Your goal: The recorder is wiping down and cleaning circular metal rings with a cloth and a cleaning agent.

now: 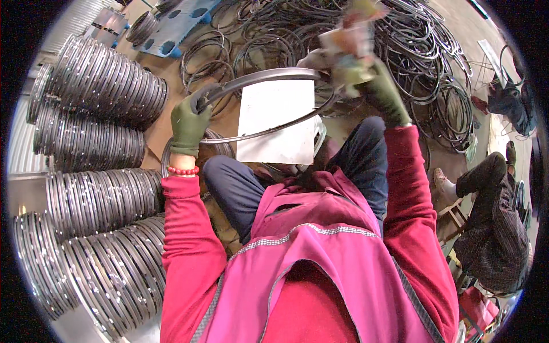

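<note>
A dark, glossy hoop (257, 78) is held out over my knees, tilted. My left hand (190, 121), in a green glove with a red bead bracelet at the wrist, is closed around its left side. At the hoop's right side is my right hand (380, 91), also green-gloved, with a multicoloured cloth (350, 46) smeared by motion in front of it. The right fingers are mostly hidden behind the cloth. Beneath the hoop lies a flat white board (275, 123), between and beyond my knees.
Stacked dark hoops (108, 200) stand in several rows on the left. A large loose heap of thin black rings (423, 46) covers the floor ahead and right. A blue pallet (174, 28) lies far left. Another person (494, 228) sits at the right.
</note>
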Available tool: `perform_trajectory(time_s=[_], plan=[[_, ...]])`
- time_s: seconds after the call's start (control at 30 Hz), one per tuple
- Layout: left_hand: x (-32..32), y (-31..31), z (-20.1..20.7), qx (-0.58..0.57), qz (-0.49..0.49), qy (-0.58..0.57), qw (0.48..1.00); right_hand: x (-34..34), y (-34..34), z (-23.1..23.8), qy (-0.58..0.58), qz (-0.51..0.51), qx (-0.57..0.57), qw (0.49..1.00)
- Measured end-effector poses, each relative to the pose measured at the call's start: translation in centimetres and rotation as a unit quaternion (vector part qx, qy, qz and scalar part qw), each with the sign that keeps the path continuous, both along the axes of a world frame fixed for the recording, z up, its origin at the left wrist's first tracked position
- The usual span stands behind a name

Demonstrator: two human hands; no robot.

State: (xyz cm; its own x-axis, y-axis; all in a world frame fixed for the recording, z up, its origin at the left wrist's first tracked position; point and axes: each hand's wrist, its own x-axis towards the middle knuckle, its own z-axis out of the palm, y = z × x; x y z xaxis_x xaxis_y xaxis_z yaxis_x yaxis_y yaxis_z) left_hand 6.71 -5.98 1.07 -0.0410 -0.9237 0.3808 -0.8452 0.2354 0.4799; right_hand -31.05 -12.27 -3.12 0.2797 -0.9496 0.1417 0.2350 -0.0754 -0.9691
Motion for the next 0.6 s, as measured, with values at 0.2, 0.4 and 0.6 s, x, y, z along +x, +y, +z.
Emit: perform_trajectory(time_s=[0.2, 0.4, 0.6], plan=[[1.2, -0.4, -1.6, -0.011, -0.003, 0.021, 1.0, 7.4, 1.4, 0.8, 0.236, -0.068, -0.152, 0.957], [-4.4, -0.1, 3.7, -0.029, -0.123, -0.028, 0.992, 8.9, 2.4, 5.6, 0.438, -0.122, -0.281, 0.845], [-3.0, -1.5, 1.3, -0.026, -0.009, -0.126, 0.992, 13.8, 3.5, 6.8, 0.506, -0.079, -0.354, 0.783]])
